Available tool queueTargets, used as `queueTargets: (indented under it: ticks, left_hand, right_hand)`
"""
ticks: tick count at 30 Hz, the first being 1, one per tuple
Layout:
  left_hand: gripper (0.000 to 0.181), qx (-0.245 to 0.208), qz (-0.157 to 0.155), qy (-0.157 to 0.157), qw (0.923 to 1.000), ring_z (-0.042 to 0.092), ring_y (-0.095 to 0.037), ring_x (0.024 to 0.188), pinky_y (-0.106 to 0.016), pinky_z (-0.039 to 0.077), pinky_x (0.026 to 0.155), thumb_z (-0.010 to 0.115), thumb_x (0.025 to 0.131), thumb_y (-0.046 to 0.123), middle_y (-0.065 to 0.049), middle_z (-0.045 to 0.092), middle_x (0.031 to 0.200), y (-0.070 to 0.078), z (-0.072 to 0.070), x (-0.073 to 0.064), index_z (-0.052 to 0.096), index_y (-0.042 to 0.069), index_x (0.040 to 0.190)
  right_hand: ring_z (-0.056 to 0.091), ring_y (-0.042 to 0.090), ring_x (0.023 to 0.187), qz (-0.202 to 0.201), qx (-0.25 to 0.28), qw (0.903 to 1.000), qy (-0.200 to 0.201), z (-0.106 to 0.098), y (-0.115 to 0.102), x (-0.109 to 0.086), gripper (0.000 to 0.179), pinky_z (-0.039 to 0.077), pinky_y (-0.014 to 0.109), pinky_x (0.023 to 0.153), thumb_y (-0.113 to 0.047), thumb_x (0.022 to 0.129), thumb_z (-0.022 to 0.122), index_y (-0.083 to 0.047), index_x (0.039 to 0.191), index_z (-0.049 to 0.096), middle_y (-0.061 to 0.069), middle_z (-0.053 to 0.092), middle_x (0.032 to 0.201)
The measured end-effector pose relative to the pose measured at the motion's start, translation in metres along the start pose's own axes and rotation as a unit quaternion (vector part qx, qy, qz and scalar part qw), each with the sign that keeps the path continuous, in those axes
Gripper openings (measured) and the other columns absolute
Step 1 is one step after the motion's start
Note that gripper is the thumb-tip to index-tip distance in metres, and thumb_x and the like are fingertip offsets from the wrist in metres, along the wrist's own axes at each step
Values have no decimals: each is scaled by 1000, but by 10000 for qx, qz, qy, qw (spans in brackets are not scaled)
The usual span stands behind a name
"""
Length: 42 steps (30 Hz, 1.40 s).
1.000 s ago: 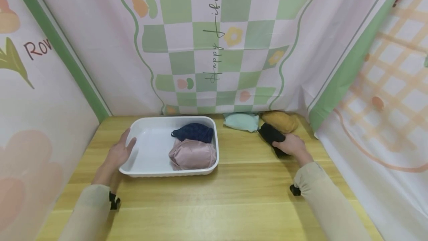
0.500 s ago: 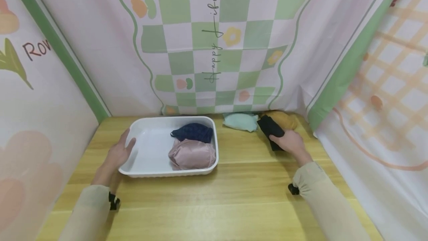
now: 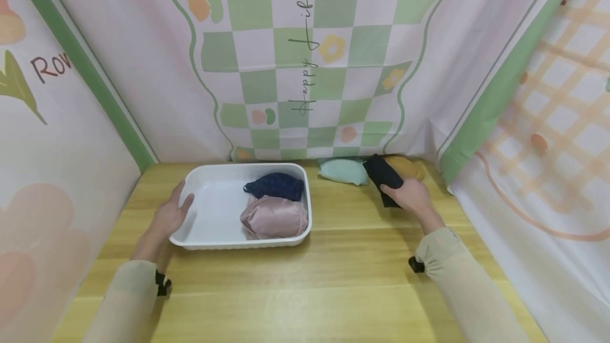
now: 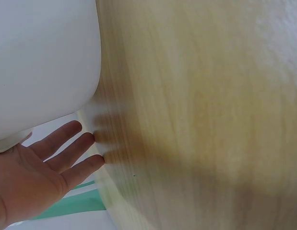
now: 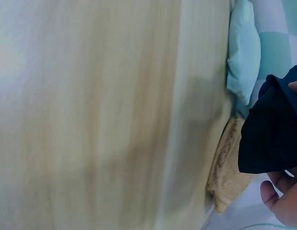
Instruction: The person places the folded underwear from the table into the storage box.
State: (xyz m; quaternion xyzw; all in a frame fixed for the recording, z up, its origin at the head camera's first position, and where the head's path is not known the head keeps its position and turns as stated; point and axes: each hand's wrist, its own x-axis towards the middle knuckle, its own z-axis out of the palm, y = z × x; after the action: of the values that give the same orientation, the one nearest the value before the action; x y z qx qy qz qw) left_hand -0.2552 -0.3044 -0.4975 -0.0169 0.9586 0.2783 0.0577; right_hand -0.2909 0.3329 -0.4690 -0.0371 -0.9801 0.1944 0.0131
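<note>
My right hand point(image 3: 411, 197) holds a folded black cloth garment point(image 3: 383, 176), its thumb on the near side. In the right wrist view the black garment point(image 5: 273, 127) appears raised off the table. Behind it lie a pale mint cloth bundle point(image 3: 343, 170) and a mustard, textured cloth bundle point(image 3: 405, 167), partly hidden. My left hand point(image 3: 169, 217) rests at the left rim of a white tray point(image 3: 209, 245), thumb over the rim. Several of its fingers stretch out straight below the rim in the left wrist view. In the tray's right half lie a navy cloth bundle point(image 3: 276, 186) and a dusty-pink satiny one point(image 3: 275, 217).
The wooden table point(image 3: 286, 290) runs back to a green-and-white checked curtain point(image 3: 305, 68). Printed fabric walls point(image 3: 43, 173) stand close at both sides. Black wrist cameras point(image 3: 163, 283) hang under the sleeves.
My right hand has lifted the black garment and shifted it slightly back and left, covering part of the mustard bundle. The left hand and tray stay in place.
</note>
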Motion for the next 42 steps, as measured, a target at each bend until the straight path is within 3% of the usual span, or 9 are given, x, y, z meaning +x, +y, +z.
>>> queueTargets:
  ticks: [6,13,21,28,42]
  left_hand:
    - [81,5,18,16,10000,28,-65,136,-72,28,113,12,103,63,-39,21,156,0,0,1,-5,9,161]
    - [80,-8,-12,12,10000,28,-65,136,-73,29,112,12,103,63,-39,22,155,0,1,1,-6,10,161]
    - [78,-11,-4,-17,10000,28,-65,136,-72,28,113,13,104,61,-39,22,155,1,0,-1,-9,11,160]
    - [76,-44,-24,-57,10000,27,-65,136,-73,27,112,15,105,58,-39,20,156,3,-3,-6,-10,11,160]
    - [76,-44,-62,-102,9999,26,-65,137,-73,27,112,15,105,58,-39,19,156,5,-2,-4,-8,10,160]
  right_hand:
    - [63,49,109,-329,257,9990,187,-6,-13,0,74,51,59,91,-64,92,54,3,125,62,32,66,121]
    - [60,49,115,-542,336,9978,182,-12,-27,1,76,48,61,98,-62,92,54,1,133,59,30,63,128]
    - [64,45,107,-657,329,9968,324,-14,-40,0,68,50,58,92,-60,92,57,-2,128,64,27,69,119]
    - [62,45,112,-738,379,9959,373,-16,-52,-1,68,48,59,98,-59,91,58,-5,133,62,26,67,123]
    - [67,38,90,-873,440,9937,553,-20,-73,-5,53,52,52,81,-54,89,63,-4,105,67,21,73,100]
